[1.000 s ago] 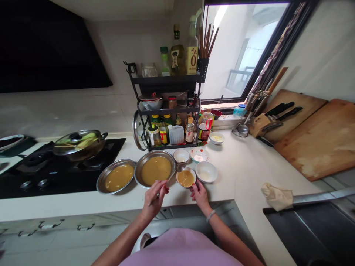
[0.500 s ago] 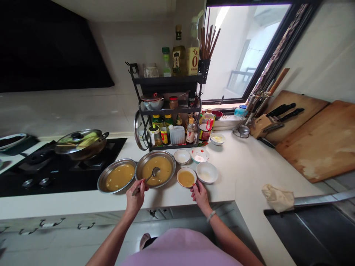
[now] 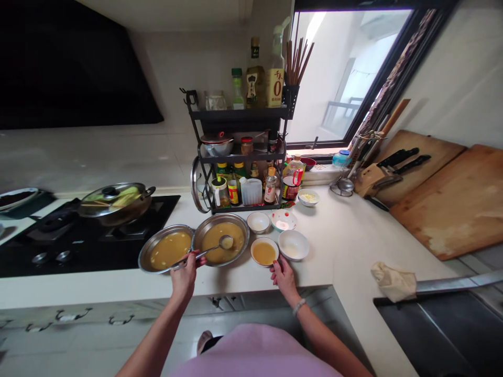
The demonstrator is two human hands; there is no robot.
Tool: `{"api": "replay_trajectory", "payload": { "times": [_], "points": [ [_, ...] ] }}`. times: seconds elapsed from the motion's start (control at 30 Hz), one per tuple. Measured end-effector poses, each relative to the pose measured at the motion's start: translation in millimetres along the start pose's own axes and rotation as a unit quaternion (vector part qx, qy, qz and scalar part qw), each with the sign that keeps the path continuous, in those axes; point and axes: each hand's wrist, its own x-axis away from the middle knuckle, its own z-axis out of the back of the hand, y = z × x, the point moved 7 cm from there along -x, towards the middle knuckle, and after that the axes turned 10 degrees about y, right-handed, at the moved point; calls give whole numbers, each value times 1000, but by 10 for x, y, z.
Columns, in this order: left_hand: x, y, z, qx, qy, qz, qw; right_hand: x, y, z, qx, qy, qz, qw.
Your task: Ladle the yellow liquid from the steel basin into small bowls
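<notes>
My left hand [image 3: 184,272] is closed round the handle of a metal ladle [image 3: 226,242]. The ladle's small bowl, with some liquid in it, is over the right metal basin [image 3: 245,238], which holds yellowish-brown broth with pale bits. Touching that basin on its left stands a second metal basin [image 3: 142,257] of similar broth. My right hand [image 3: 283,275] grips the near right rim of a small bowl [image 3: 264,253] filled with the same coloured liquid; its fingertips are partly hidden. Just right of it sits a white bowl [image 3: 294,245] with a little pale matter inside.
Behind are an empty-looking small bowl [image 3: 258,222], a patterned bowl [image 3: 283,220] with white powder and a bowl of chopped bits [image 3: 308,197]. A black rack [image 3: 241,157] of bottles stands beyond. A lidded pan [image 3: 113,204] is on the stove, left; a sink [image 3: 440,335] lies right.
My left hand has moved left and slightly down. The ladle's bowl has come up level and shifted a little right over the basin. My right hand stays on the small bowl.
</notes>
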Motion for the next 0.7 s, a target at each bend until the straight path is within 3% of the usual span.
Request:
{"api": "replay_trajectory", "payload": {
  "times": [0.37, 0.7],
  "points": [
    [130, 201, -118, 44, -16, 31, 998, -2, 12, 0, -3, 3, -1, 1000],
    [547, 243, -532, 37, -116, 48, 991, -4, 26, -4, -5, 0, 2, 1000]
  ]
}}
